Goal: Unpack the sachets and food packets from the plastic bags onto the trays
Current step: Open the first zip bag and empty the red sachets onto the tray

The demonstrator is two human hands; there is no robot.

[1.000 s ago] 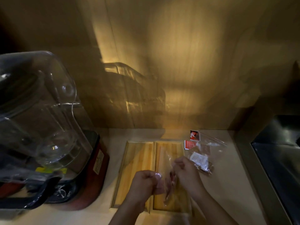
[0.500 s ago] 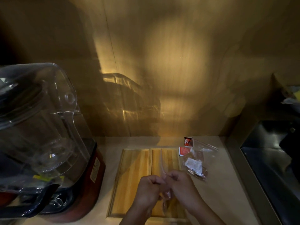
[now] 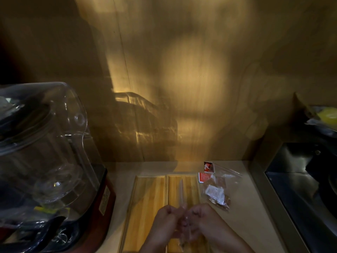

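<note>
Two wooden trays lie side by side on the counter, the left tray and the right tray. Over the right tray my left hand and my right hand are pressed together, both pinching a small clear plastic bag that sticks up edge-on between them. What it holds is hidden by my fingers. A second clear bag with white and brown sachets rests right of the trays. Two red sachets, one behind the other, lie at its left edge.
A large blender with a clear jar and red base fills the left side. A wooden wall backs the counter. A dark steel sink sits at the right, with a yellow object above it.
My hands have drawn closer together and nearer to me. The clear bag between them now stands thin and upright instead of spread flat. The camera has tilted upward.
</note>
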